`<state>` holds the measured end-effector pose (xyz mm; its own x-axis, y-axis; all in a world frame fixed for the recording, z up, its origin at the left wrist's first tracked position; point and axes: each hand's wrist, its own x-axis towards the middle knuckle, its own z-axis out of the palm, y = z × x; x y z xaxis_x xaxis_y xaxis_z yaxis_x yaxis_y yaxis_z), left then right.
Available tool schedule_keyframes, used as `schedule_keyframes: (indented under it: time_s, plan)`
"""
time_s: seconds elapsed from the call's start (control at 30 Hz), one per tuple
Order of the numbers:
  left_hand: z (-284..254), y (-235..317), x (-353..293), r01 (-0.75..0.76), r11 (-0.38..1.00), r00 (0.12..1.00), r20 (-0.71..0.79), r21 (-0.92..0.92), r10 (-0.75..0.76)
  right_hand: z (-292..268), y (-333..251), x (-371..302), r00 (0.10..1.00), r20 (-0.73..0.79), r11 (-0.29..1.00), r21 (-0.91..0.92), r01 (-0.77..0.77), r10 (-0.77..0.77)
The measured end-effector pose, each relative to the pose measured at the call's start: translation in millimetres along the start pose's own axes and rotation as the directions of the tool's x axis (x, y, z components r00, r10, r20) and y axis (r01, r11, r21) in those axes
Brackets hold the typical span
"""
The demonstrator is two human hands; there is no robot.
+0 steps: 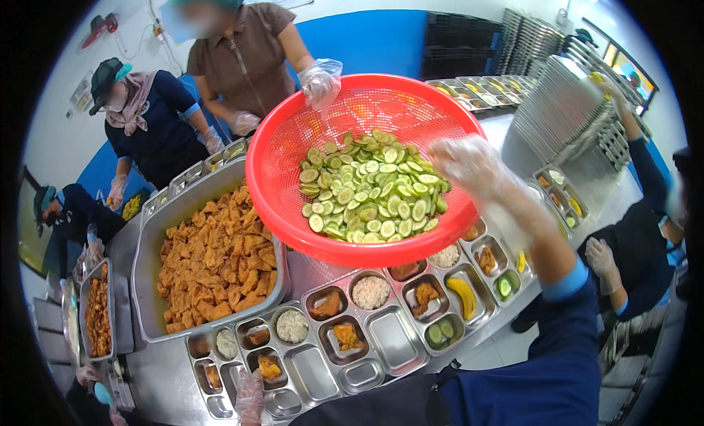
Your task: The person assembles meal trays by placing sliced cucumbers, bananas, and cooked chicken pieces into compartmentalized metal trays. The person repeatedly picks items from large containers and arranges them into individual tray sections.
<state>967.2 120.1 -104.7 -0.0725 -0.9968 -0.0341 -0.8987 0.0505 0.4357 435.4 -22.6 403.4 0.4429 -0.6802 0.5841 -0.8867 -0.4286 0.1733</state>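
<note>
A big red perforated basket (275, 199) holds a heap of sliced cucumber (370, 188). My right hand (469, 166), in a clear plastic glove, reaches over the basket's right rim beside the slices. Its fingers point left and are blurred, so I cannot make out anything in them. At the lower left, my gloved left hand (249, 397) lies at a steel compartment tray (312, 371), fingers stretched over its edge. Rice (370, 292) and brown fried pieces (348, 336) fill some compartments. A tray at the right also has a banana (462, 298) and cucumber slices (441, 331).
A deep grey tub (149, 279) of fried pieces stands left of the basket. Across the table, a gloved co-worker's hand (321, 83) is at the basket's far rim. Tall tray stacks (557, 111) rise at the right. Another co-worker's hand (601, 257) is near the right edge.
</note>
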Motion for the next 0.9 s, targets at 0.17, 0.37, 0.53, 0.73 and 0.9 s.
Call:
schedule_keyframes:
  time_s: [0.17, 0.37, 0.53, 0.73, 0.9]
  plan:
    - [28.1, -16.3, 11.5, -0.015, 0.988, 0.976, -0.213, 0.157, 0.048, 98.6, 99.8, 107.6, 0.594, 0.745, 0.869, -0.471, 0.149, 0.303]
    - [-0.2, 7.8, 7.4, 0.209, 0.903, 0.938, -0.184, -0.375, -0.293, 163.7, 176.8, 82.8, 0.537, 0.738, 0.903, -0.413, -0.118, 0.408]
    - [-31.8, 31.0, 9.2, 0.358, 0.852, 0.906, -0.077, -0.382, -0.416, 181.4, 183.9, 73.0, 0.185, 0.908, 0.840, -0.247, -0.483, 0.375]
    - [-15.8, 8.6, 3.3, 0.313, 0.911, 0.920, -0.154, -0.268, -0.361, 176.6, 167.2, 61.4, 0.023, 0.977, 0.332, -0.050, -0.942, 0.214]
    - [0.0, -26.7, 1.7, 0.170, 0.979, 0.980, -0.121, 0.109, -0.157, 188.8, 135.2, 74.9, 0.251, 0.918, 0.353, 0.135, -0.926, 0.307]
